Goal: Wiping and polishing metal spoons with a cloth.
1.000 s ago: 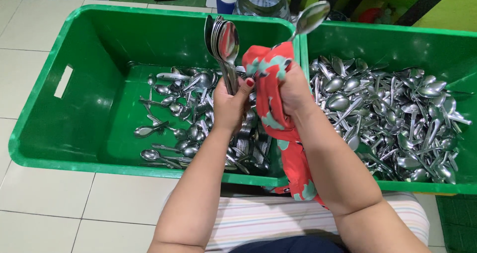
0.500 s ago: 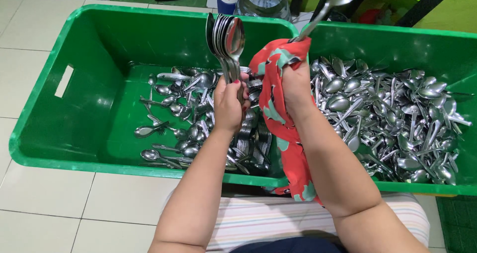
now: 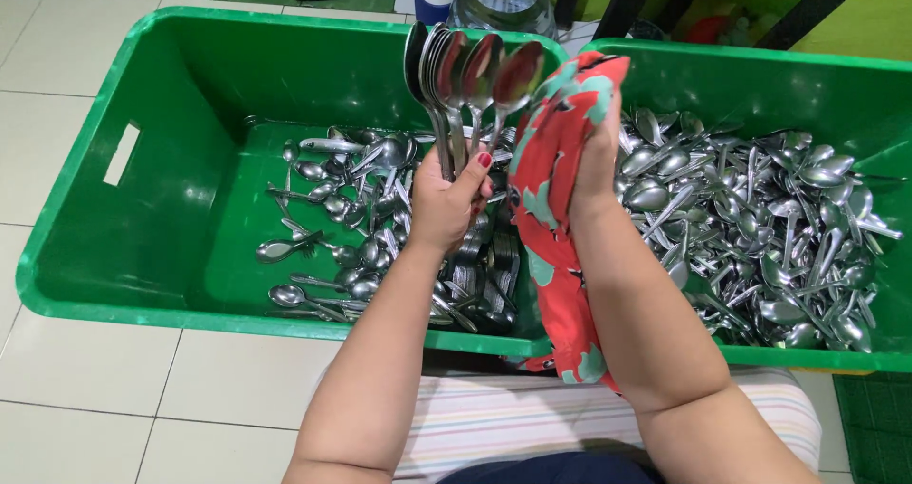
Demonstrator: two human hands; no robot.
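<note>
Since the earlier frame, the wiped spoon has joined the fanned spoon bundle (image 3: 465, 85) clenched in the left hand (image 3: 445, 204). Right hand (image 3: 597, 156) grips only the red cloth (image 3: 551, 208). Left bin (image 3: 161, 180) partly filled; right bin (image 3: 750, 85) holds many more.

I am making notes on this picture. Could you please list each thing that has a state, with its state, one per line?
Left hand: closed around a fanned bunch of spoons, bowls up.
Right hand: wrapped in the red patterned cloth, beside the bunch.
Left green crate: open, partly filled with loose spoons.
Right green crate: open, holding a dense heap of spoons.
</note>
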